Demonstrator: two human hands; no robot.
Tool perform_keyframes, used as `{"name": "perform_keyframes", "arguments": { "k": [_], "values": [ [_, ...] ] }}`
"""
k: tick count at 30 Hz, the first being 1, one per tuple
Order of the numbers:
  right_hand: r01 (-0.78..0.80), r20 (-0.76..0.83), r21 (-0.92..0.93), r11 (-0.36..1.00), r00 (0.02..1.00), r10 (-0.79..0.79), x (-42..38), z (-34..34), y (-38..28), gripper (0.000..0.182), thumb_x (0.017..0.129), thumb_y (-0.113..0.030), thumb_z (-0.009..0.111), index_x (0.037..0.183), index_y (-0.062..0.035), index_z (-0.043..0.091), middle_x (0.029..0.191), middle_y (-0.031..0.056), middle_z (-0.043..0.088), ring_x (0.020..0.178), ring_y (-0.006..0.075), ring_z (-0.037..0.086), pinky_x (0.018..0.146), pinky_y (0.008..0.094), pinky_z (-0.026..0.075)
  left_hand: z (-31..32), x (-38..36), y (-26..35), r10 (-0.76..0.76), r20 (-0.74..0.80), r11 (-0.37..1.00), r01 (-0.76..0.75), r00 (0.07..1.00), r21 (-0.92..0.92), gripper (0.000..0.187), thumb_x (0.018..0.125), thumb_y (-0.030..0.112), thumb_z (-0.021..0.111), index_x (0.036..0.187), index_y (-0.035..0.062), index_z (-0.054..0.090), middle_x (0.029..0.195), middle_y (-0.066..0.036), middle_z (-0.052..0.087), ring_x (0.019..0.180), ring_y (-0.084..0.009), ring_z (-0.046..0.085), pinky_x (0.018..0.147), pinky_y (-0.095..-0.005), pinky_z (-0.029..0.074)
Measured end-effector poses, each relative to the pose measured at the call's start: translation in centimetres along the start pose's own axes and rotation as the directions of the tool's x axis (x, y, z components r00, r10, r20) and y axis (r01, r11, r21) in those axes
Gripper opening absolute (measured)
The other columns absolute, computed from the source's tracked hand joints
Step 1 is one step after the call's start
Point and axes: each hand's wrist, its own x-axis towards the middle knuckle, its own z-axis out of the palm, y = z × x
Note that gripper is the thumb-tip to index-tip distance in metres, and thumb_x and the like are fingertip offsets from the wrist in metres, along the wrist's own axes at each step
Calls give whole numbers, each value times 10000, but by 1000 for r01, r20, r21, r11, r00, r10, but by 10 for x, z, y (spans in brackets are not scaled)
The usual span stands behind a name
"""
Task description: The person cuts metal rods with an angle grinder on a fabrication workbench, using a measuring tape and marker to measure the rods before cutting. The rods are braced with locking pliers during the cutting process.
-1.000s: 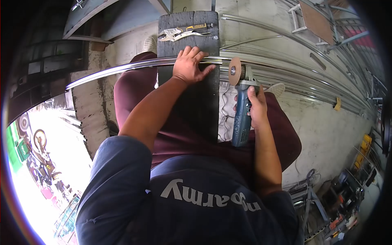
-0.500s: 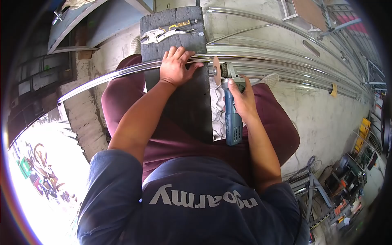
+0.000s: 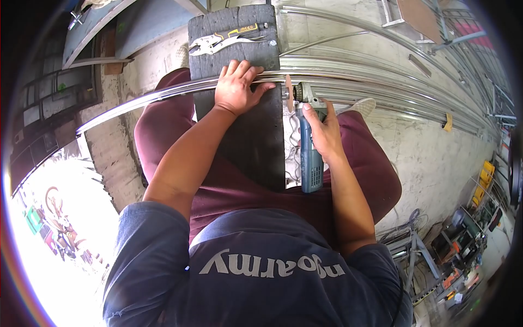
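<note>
My left hand (image 3: 236, 90) presses down over a shiny metal tube (image 3: 158, 97), fingers curled across it and thumb out to the right. The tube runs crosswise over a dark wooden bench (image 3: 239, 141) between my knees. In my right hand (image 3: 322, 129) is a blue-green angle grinder (image 3: 312, 163), held upright by its body with the head away from me. Its thin brown cutting disc (image 3: 290, 95) stands edge-on at the tube, just off the bench's right edge. Locking pliers (image 3: 226, 42) lie at the far end of the bench.
Several long shiny tubes (image 3: 381, 84) lie on the floor to the right. A grey metal frame (image 3: 155, 30) stands at the far left. Tools and metal parts (image 3: 463, 240) clutter the lower right. A grey cord (image 3: 294, 141) hangs beside the bench.
The view has shifted slightly. Both hands stay nearly where they were, on the tube and the grinder.
</note>
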Motion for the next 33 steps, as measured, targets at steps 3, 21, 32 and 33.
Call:
{"name": "perform_keyframes", "arguments": {
  "k": [3, 21, 32, 33],
  "values": [
    [18, -7, -7, 1000, 1000, -19, 3, -1, 5, 778, 1053, -502, 811, 1521, 58, 540, 1183, 152, 726, 1039, 198, 676, 916, 351, 559, 0, 0, 0, 7, -8, 1000, -7, 1000, -4, 535, 901, 614, 847, 1178, 157, 815, 1056, -52, 664, 1052, -308, 634, 908, -457, 522],
    [-7, -15, -28, 1000, 1000, 7, 4, 3, 3, 779, 1052, -501, 810, 1524, 58, 543, 1198, 156, 725, 1048, 201, 672, 917, 355, 555, 0, 0, 0, -13, 23, 1000, 12, 1000, 22, 537, 914, 646, 815, 1174, 175, 826, 1120, -25, 675, 1101, -291, 652, 945, -450, 536],
    [-4, -1, -22, 1000, 1000, 4, 6, 3, 3, 759, 1052, -509, 810, 1500, 51, 563, 1191, 140, 725, 1041, 195, 671, 914, 353, 554, 0, 0, 0, -4, 9, 1000, 4, 1000, 29, 549, 923, 655, 803, 1189, 176, 825, 1119, -26, 679, 1103, -288, 653, 944, -445, 542],
    [-7, 0, -21, 1000, 1000, 7, 5, 3, 2, 757, 1052, -511, 810, 1496, 51, 564, 1190, 141, 725, 1043, 196, 671, 915, 353, 554, 0, 0, 0, 1, 2, 1000, -1, 1000, 19, 547, 914, 643, 820, 1184, 167, 822, 1105, -36, 678, 1093, -296, 651, 934, -450, 538]
  ]
}}
